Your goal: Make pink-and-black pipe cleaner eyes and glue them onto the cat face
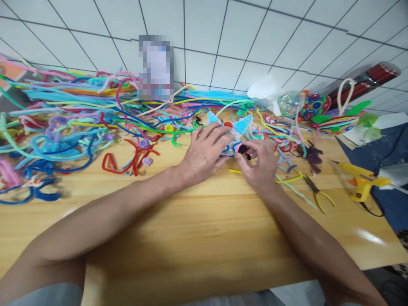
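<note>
A craft figure (235, 137) with a clear, shiny body lies on the wooden table in front of me. It has pointed light-blue ears (242, 123) and a bit of red between them. My left hand (206, 151) wraps over its left side and holds it, hiding much of the body. At the figure's lower right, my right hand (259, 161) pinches a small black and pink fuzzy piece (242, 148) against it. Blue curled pipe cleaner shows along the figure's lower edge, between the hands.
Colourful pipe cleaners (79, 97) heap along the tiled wall. Bent red pipe cleaners (135, 157) lie left of my hands. To the right are yellow-handled pliers (318, 193) and a yellow glue gun (361, 180) with a cord. A decorated ball (314, 106) stands at the back right.
</note>
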A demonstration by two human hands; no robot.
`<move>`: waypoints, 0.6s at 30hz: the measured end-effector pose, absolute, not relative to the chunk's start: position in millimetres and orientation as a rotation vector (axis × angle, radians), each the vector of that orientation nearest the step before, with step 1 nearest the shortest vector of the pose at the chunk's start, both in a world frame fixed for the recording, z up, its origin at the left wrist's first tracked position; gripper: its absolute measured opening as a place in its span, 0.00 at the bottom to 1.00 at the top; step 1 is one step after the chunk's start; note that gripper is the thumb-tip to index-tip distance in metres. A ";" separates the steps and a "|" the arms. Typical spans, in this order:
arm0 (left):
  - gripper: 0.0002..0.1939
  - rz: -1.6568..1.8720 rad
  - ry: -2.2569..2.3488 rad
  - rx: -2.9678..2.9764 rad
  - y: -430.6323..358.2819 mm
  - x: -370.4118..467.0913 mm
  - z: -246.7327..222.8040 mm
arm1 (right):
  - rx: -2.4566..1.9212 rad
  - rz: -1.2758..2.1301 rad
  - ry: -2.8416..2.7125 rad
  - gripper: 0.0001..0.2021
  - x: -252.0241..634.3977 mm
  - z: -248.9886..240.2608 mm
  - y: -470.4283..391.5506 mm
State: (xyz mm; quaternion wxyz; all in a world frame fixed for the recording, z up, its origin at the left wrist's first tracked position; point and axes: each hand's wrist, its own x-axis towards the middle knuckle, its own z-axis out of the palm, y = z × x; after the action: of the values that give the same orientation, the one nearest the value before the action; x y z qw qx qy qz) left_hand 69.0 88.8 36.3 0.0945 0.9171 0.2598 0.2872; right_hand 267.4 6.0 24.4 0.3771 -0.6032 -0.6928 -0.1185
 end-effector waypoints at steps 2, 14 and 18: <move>0.24 0.856 0.773 2.727 88.6 69.2 36.0 | -1.561 -0.320 -1.763 0.11 267.6 24.5 5.8; 0.24 0.853 0.758 2.746 88.9 68.5 36.0 | -1.557 -0.264 -1.737 0.10 266.7 22.4 5.7; 0.24 0.851 0.750 2.734 89.1 67.9 36.6 | -1.601 -0.243 -1.737 0.13 267.6 23.3 3.4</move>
State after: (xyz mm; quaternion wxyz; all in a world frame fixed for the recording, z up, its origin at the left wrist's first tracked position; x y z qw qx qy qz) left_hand 67.9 89.1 36.6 0.0908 0.9198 0.2522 0.2864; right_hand 267.6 3.4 23.3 0.3742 -0.6251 -0.6785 -0.0948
